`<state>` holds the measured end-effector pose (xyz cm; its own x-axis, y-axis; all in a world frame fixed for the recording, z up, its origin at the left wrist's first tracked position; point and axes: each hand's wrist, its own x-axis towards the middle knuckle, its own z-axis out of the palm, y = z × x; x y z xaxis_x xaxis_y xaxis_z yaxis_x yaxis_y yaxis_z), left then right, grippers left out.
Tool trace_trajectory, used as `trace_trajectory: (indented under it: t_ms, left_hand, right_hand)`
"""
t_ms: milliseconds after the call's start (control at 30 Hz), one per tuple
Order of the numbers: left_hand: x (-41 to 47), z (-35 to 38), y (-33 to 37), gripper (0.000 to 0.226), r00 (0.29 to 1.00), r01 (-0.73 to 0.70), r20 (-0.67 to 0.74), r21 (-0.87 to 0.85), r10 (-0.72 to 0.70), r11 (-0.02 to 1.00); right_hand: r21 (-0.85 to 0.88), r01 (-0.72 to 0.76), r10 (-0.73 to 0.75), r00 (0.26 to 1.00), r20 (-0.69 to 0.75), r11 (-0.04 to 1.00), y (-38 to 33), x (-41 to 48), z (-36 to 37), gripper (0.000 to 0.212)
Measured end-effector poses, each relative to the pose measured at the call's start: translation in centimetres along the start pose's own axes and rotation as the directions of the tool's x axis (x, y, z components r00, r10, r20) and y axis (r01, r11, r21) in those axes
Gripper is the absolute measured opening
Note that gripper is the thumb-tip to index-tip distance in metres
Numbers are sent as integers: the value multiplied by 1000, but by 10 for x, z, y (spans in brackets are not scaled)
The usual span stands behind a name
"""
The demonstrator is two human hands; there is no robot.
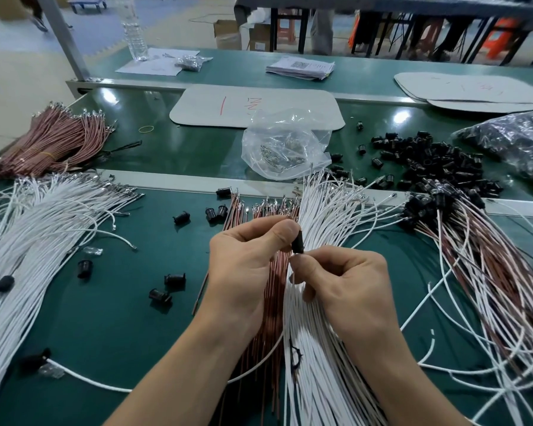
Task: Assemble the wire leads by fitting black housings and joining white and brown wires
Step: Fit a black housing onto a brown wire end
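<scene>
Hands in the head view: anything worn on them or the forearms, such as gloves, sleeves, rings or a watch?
No. The left hand and right hand are bare, without gloves or visible rings. The forearms are uncovered to the frame's lower edge: no sleeves, watch or bands show.

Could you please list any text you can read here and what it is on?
None can be quoted.
White board: red handwritten marks, illegible.
Paper stack: square code and print, too small.
Sheets by bottle: too blurred.
Right-hand boards: faint pink marks, unreadable.
</scene>
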<state>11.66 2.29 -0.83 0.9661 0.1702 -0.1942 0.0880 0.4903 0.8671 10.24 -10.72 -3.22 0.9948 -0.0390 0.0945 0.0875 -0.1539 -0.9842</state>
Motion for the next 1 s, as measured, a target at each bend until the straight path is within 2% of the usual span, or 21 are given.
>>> trace_trajectory:
  t_ms: [167, 233, 300, 400, 467, 567, 633, 700, 767, 800, 900, 1000]
  left_hand:
    - [2, -1, 0, 18, 1000, 13, 2, -48, -13, 999]
    - [5, -3, 0, 7, 1000, -11, -25, 34, 12, 999]
    - [9, -6, 0, 13, 997, -28, -65, 101, 35, 995]
    - [14, -7, 2, 15, 995, -13, -98, 141, 27, 990]
    - [16, -6, 3, 17, 993, -9, -113, 181, 30, 983]
    - [17, -5, 3, 20, 991, -1, -128, 221, 30, 975]
    - [18, -6, 2, 20, 991, -2, -128, 267, 38, 964]
    - [19, -7, 1, 21, 990, -8, -131, 298, 49, 955]
    - [19, -8, 0, 21, 992, -8, -117, 328, 49, 944]
    - [19, -9, -1, 20, 993, -11, -106, 344, 50, 939]
    - [21, -9, -3, 20, 994, -30, -82, 370, 65, 929]
    - [22, -9, -4, 21, 995, -41, -66, 375, 71, 926]
  right_hand:
    - [-150, -22, 17, 999, -31, 988, -15, -6, -2, 8]
    - [-266, 6, -35, 994, -104, 964, -27, -4, -11, 7]
    - [-415, 36, -80, 993, -89, 909, -43, 6, -22, 10]
    - [-635, 51, -24, 998, 51, 771, -65, 43, -24, 17]
    - [-764, 51, 52, 993, 109, 643, -68, 78, -17, 26]
    - [-881, 107, 116, 977, 180, 462, -55, 126, 2, 29]
    - [-914, 175, 91, 971, 222, 367, -44, 147, 14, 27]
    - [-949, 230, -6, 972, 234, 218, -35, 163, 21, 20]
    - [-969, 242, -65, 969, 238, 53, -33, 175, 24, 9]
    - [-973, 230, -53, 972, 230, 7, -33, 180, 25, 4]
    - [-978, 204, -3, 979, 204, -46, -29, 190, 29, 16]
    - [-980, 197, 45, 980, 196, -19, -25, 199, 35, 30]
